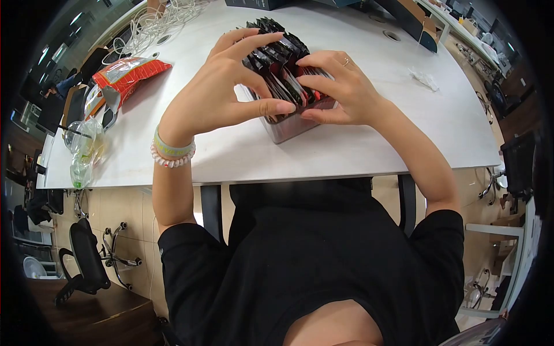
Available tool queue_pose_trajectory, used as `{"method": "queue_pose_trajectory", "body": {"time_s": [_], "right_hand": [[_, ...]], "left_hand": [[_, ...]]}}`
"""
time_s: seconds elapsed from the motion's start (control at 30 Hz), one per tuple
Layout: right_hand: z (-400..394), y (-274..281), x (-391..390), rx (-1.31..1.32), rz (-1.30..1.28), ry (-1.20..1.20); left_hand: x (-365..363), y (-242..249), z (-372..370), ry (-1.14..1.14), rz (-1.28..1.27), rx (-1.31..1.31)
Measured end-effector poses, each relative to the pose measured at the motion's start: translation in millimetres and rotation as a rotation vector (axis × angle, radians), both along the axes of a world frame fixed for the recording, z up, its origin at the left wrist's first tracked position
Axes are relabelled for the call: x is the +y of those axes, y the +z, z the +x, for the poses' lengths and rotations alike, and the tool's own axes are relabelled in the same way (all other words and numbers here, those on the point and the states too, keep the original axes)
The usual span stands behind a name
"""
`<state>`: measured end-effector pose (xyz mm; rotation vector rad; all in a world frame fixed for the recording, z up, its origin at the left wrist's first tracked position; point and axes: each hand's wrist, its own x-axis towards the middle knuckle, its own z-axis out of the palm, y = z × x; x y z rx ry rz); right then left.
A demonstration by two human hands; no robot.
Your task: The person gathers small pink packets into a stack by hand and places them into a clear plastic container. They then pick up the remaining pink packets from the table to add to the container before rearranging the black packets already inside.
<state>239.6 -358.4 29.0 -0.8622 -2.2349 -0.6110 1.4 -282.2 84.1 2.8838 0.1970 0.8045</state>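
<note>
A clear plastic box [283, 131] stands near the middle of the white table, filled with a tight row of upright black sachets [276, 57]. Over the box's left side, my left hand [228, 86] grips the sachets, its fingers reaching across their tops and its thumb at the near end. My right hand [346, 86] is curled at the right side, its fingertips and thumb on sachets at the near end, where some red shows. The hands partly cover the row and the box's rim. A pale band and a beaded bracelet [173, 161] circle my left wrist.
On the white table [225, 161], an orange snack bag [130, 78] and a clear plastic bag with a cup [86, 147] lie left. White cables [158, 26] are tangled at the back. A crumpled clear wrapper [424, 79] lies right, and dark boxes [407, 20] stand behind.
</note>
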Motion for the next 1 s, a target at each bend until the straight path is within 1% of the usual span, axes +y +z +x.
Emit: {"method": "queue_pose_trajectory", "body": {"time_s": [0.03,0.07,0.2,0.3,0.4,0.6,0.7,0.8,0.9,0.93,1.0], "right_hand": [[0.3,-0.4,0.6,0.0,0.004,0.0],[0.3,-1.0,0.8,0.0,0.006,-0.001],[-0.5,-1.0,-0.2,0.004,0.007,-0.002],[-0.2,-0.9,-0.4,-0.002,0.011,-0.009],[0.0,-2.7,1.0,-0.006,0.02,-0.008],[-0.5,-1.4,1.6,-0.002,0.012,-0.01],[-0.8,-0.7,0.1,-0.002,0.004,-0.007],[-1.7,0.0,0.0,0.003,0.0,-0.004],[-2.1,0.3,-0.8,0.001,-0.009,-0.002],[-2.2,0.7,-1.1,0.001,-0.011,0.001],[-2.1,1.4,-2.1,0.002,-0.019,0.0]], "left_hand": [[-0.1,-1.1,0.0,-0.001,-0.013,0.013],[-1.5,-5.1,2.6,0.029,0.029,0.099],[-3.3,-14.3,8.1,0.075,0.1,0.208],[-3.0,-17.7,9.5,0.077,0.094,0.204],[-10.4,-21.9,14.1,0.103,0.157,0.208],[-10.5,-23.5,14.4,0.084,0.16,0.185],[-1.2,-19.7,12.4,0.037,0.148,0.116],[3.8,-8.5,11.5,-0.062,0.049,-0.074],[4.6,-6.7,14.9,-0.082,0.036,-0.165],[7.1,-8.9,17.0,-0.101,0.077,-0.163],[9.3,-15.6,20.8,-0.145,0.052,-0.203]]}}
